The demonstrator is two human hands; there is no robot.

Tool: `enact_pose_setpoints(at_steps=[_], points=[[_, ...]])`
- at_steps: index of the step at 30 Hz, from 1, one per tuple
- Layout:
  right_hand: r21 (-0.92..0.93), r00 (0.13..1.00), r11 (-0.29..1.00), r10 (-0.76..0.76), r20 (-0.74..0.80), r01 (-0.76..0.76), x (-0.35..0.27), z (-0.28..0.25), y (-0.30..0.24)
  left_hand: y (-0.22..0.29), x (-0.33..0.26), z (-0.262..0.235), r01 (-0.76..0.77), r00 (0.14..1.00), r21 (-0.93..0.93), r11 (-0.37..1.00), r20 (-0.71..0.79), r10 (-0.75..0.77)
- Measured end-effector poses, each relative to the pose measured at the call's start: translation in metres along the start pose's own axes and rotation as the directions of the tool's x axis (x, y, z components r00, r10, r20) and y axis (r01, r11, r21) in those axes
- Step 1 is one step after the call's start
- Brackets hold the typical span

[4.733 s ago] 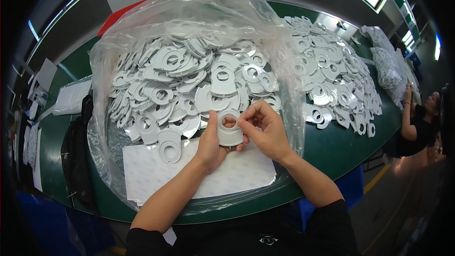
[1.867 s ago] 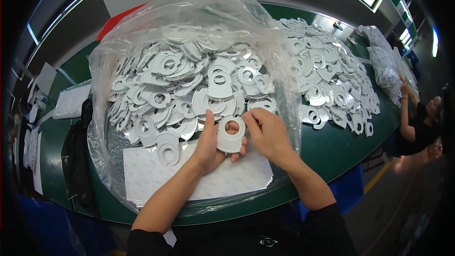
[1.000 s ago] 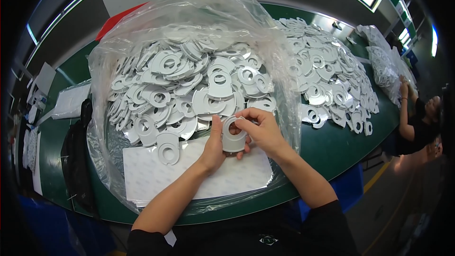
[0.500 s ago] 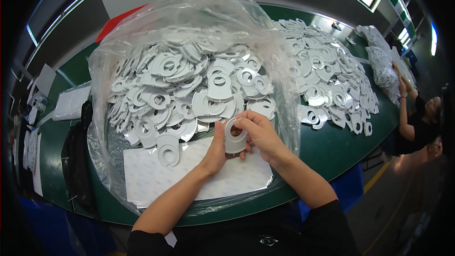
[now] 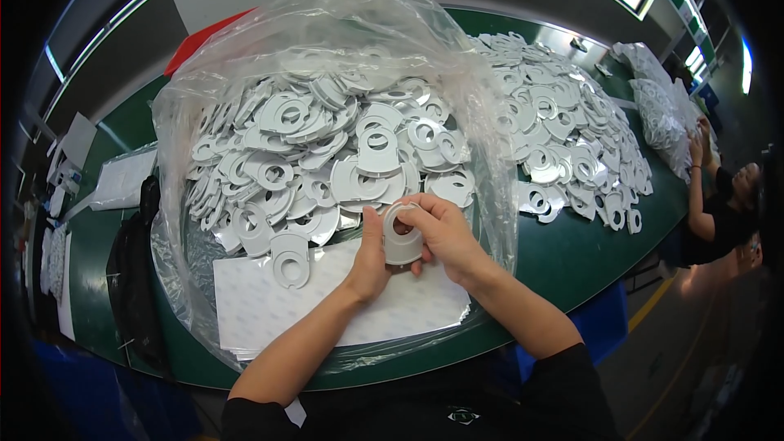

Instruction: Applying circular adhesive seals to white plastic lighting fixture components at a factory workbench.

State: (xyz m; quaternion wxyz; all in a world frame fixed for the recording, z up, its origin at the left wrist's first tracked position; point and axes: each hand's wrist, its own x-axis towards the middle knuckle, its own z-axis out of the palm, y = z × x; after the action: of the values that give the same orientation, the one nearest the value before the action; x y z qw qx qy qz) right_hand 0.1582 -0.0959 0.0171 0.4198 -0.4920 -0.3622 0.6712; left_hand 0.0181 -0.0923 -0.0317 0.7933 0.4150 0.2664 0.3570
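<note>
Between my two hands is a light grey flat plastic part (image 5: 403, 254) with a round hole, held upright above a stack of white sheets (image 5: 286, 318). My left hand (image 5: 371, 263) grips its left edge, the thumb up along the side and some fingers behind it. My right hand (image 5: 445, 233) has its thumb and fingers at the top right of the ring, close to the hole. Just left of the sheets' upper edge lies one similar part (image 5: 291, 261). A big heap of such parts (image 5: 278, 167) rises beyond my hands, inside an open clear plastic bag (image 5: 175, 147).
A second heap of grey parts (image 5: 563, 131) covers the right of the green table (image 5: 563, 257). Filled clear bags (image 5: 657, 114) stand at the far right, beside another person (image 5: 710, 216). A black cloth item (image 5: 135, 286) and a white packet (image 5: 122, 180) lie left.
My hands and the held part have shifted very slightly left. My right fingers have moved a little over the ring. The other person's hands have moved a little.
</note>
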Motion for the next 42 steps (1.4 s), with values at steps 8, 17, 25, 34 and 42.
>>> enact_pose_setpoints(at_steps=[8,17,25,34,42], points=[[0.047,1.000,0.999,0.004,-0.006,-0.004,0.001,0.000,0.002,-0.002,0.001,-0.001,-0.013,1.000,-0.009,1.000,0.016,0.013],[0.038,1.000,0.999,-0.002,-0.022,0.003,0.002,0.001,0.004,0.000,-0.002,0.009,0.006,0.996,0.071,0.997,-0.084,0.000],[0.005,0.999,1.000,-0.019,-0.044,0.019,0.002,0.003,0.007,0.000,-0.003,0.009,-0.001,0.998,0.106,0.994,-0.062,0.008],[-0.126,0.997,0.990,-0.068,-0.046,0.062,0.003,0.003,0.009,0.002,-0.001,0.007,0.055,0.991,0.006,0.998,-0.119,-0.054],[-0.142,0.998,0.988,-0.060,0.027,0.063,-0.003,-0.004,-0.003,0.010,0.000,0.007,0.030,0.998,-0.140,0.990,-0.057,-0.038]])
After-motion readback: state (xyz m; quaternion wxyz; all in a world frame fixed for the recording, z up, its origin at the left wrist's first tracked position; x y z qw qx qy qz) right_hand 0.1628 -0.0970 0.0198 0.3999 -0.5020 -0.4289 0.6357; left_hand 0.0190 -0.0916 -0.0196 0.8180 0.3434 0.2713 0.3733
